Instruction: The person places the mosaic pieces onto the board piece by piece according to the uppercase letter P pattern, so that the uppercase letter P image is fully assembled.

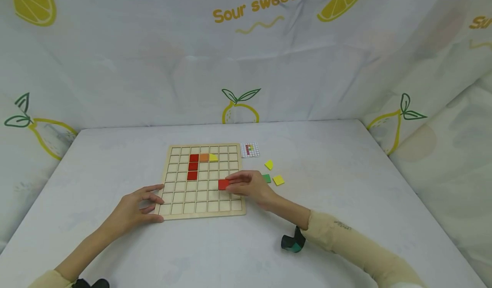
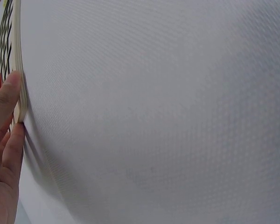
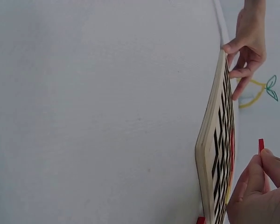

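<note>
So we've got the right hand [image 1: 251,187] pinching a thin red square tile [image 1: 223,184] between thumb and fingers. The tile pokes out to the left of those fingertips, over the right-hand side of a pale wooden board with a square grid [image 1: 201,195], and from the right wrist view we can see it's held up off the surface.

The left hand [image 1: 132,207] isn't clenched or anything: fingers loose and spread, tips touching the board's left edge, thumb by the near corner.

Up and left of the right fingers, we see three red square tiles in a column [image 1: 193,166] sitting in the grid, with an orange square tile [image 1: 204,157] right of the top one, then a yellow tile with one curved side [image 1: 213,158].

Just right of the right hand there's a green tile [image 1: 267,178], partly hidden, then a yellow square tile [image 1: 278,180], and a yellow loose piece with a curved edge [image 1: 268,164] a bit farther out. Beyond the right fingers, next to the board, we spot a small printed grid card [image 1: 250,150].
</note>
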`<state>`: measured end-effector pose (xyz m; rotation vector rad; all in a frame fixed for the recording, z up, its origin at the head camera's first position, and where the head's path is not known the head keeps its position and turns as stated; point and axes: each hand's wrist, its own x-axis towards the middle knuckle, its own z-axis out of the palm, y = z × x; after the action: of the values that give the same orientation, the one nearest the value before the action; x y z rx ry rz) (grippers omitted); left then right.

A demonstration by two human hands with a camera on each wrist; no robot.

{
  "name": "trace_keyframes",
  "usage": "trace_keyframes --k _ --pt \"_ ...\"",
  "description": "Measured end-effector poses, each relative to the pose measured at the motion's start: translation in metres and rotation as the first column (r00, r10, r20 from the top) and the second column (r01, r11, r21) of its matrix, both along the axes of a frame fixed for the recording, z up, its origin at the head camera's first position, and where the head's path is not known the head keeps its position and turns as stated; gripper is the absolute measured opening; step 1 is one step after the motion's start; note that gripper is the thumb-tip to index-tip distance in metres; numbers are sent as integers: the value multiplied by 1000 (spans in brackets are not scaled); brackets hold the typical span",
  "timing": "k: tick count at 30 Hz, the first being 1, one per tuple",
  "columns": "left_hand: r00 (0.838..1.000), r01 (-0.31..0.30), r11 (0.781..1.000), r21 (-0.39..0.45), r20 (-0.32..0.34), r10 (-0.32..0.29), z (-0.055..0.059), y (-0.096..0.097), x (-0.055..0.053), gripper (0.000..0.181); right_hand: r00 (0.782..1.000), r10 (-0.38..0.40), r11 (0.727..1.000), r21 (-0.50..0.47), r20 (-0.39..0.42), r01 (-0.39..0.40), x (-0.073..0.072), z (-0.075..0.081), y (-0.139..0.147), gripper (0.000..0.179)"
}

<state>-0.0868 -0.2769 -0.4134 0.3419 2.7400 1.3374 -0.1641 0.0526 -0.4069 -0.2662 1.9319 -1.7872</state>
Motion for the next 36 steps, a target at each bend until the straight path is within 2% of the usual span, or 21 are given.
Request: trace_keyframes --k 14,26,36 --pt "1000 -2 1000 -19 2 2 0 1 -1 36 999 -6 1000 -14 -54 6 -2 -2 -29 29" --pt "1000 -15 999 -35 9 16 0 1 -1 36 997 -56 992 107 -54 62 -6 -1 -51 26" --pt "1000 -21 999 -26 15 22 1 1 -1 36 981 -9 971 233 -193 55 -9 -7 -67 23"
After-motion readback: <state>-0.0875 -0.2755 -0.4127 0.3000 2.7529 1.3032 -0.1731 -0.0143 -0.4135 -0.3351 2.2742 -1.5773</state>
